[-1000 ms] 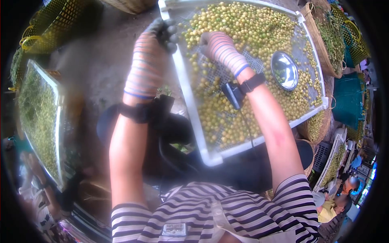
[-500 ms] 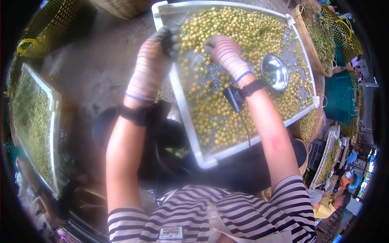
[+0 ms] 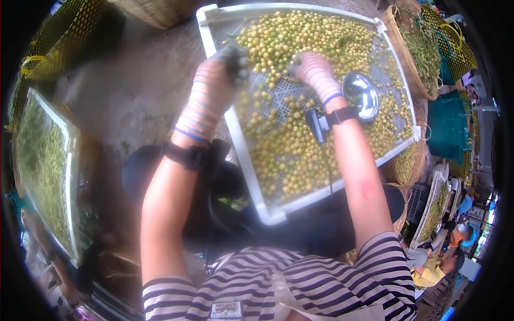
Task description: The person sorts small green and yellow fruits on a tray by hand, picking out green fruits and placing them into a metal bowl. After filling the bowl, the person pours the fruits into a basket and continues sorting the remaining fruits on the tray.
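Small round yellow-green fruits [image 3: 300,40] lie in a white mesh-bottomed tray [image 3: 246,160] in front of me, heaped at its far side. Both hands wear striped gloves with grey fingers. My left hand [image 3: 227,64] is over the tray's left rim, fingers curled in; whether they hold a fruit is hidden by blur. Inside the tray, my right hand [image 3: 311,69] is at the near edge of the heap, its fingers closed and pointing left; anything in them is hidden. A shiny metal bowl [image 3: 360,96] rests on the fruits just right of my right wrist.
Another white tray of fruits [image 3: 45,171] stands at the left. Wicker baskets [image 3: 409,59] and a green basket [image 3: 447,128] line the right side. A black-and-yellow woven basket [image 3: 64,40] is at upper left. People [image 3: 431,270] sit at far right.
My left hand has moved right, further over the tray's rim. My right hand has shifted right and slightly down, closer to the metal bowl.
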Demonstrator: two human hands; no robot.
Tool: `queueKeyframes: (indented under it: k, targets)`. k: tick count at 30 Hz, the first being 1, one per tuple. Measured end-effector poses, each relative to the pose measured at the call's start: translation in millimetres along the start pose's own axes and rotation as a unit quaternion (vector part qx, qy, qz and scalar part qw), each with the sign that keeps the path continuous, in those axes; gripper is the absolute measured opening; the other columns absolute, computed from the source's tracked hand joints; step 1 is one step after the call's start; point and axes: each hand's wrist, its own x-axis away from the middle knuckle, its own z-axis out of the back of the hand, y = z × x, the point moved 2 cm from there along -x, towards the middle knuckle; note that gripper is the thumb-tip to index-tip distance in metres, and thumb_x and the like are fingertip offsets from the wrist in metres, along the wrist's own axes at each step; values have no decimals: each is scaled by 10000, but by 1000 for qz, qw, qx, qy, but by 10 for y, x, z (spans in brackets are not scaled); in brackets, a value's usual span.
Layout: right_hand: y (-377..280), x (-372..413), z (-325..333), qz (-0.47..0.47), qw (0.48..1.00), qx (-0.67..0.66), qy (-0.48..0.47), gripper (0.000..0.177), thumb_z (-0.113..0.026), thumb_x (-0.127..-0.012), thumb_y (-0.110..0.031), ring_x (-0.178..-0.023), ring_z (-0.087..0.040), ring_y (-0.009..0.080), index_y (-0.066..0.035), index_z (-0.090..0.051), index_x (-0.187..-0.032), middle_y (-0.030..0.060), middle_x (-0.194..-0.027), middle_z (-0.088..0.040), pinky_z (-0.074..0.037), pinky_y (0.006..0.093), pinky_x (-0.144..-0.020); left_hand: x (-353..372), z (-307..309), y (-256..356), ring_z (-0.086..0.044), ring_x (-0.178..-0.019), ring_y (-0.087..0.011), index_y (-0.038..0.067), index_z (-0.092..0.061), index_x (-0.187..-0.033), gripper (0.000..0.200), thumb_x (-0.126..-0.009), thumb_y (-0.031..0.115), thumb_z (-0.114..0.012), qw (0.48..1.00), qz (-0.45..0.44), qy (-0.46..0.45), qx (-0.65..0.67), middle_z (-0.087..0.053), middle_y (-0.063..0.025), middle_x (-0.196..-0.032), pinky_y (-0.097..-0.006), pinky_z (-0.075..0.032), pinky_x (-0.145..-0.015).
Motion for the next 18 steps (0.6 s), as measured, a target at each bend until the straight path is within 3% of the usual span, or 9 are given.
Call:
queueKeyframes:
  k: [4,6,7,8,10,11,13,16,18]
  targets:
    - [116,-131,-158,27,999,2,-17,320,-593,-779,-330,-941,-620,294,-105,-667,-994,125,-1013,-647,-478,375,-845,29,-21,-2,-471,-556,-91,59,-601,-895,240,-904,280,-508,1000,4,19,6,-571,5,-693,-213,-356,-496]
    - [269,-124,-129,78,988,-123,-57,321,-621,-770,-333,-848,-638,251,-105,-674,-989,120,-947,-666,-491,353,-798,41,-16,29,-474,-555,-90,59,-601,-896,237,-905,277,-507,1000,3,17,7,-572,7,-694,-209,-358,-494]
    - [317,-54,-107,96,982,-151,-55,287,-557,-855,-325,-859,-620,187,-72,-660,-942,105,-939,-652,-496,324,-821,57,-7,22,-476,-554,-89,60,-600,-896,233,-907,273,-506,1000,7,15,6,-572,8,-694,-204,-360,-492]
    - [394,-34,-85,123,978,-163,-32,281,-610,-819,-327,-724,-590,140,-72,-657,-928,59,-831,-634,-506,284,-710,47,-2,15,-476,-554,-89,60,-600,-896,233,-907,273,-506,1000,7,15,8,-572,8,-694,-204,-360,-492]
    - [491,160,10,114,924,-355,-85,285,-660,-779,-342,-653,-534,89,-99,-655,-928,4,-763,-597,-471,233,-615,22,-4,-10,-480,-550,-88,58,-599,-906,226,-910,262,-503,1000,7,17,5,-574,9,-695,-196,-363,-489]
    - [481,238,45,112,924,-356,-84,285,-660,-779,-342,-653,-534,89,-99,-655,-928,4,-763,-597,-471,233,-615,24,-16,-20,-480,-550,-88,58,-599,-906,226,-910,262,-503,1000,8,15,4,-574,9,-695,-196,-363,-489]
    - [400,380,103,89,867,-487,-53,254,-681,-784,-259,-591,-577,101,-37,-666,-906,35,-709,-636,-465,241,-545,36,-55,-16,-484,-562,-86,55,-595,-917,223,-911,258,-503,1000,4,12,-8,-578,7,-709,-194,-368,-493]
    - [26,650,246,154,883,-440,-53,283,-677,-778,-232,-606,-595,104,-27,-642,-970,38,-742,-645,-491,242,-557,35,-59,116,-487,-578,-83,46,-592,-938,229,-907,259,-514,999,-42,-31,10,-580,4,-725,-192,-371,-497]
    - [-271,747,141,258,875,-408,-45,323,-670,-770,-204,-675,-625,131,-24,-622,-1034,61,-797,-667,-518,264,-611,88,-65,264,-484,-599,-81,32,-588,-976,244,-905,257,-525,997,-64,-35,-21,-564,6,-745,-186,-370,-501]
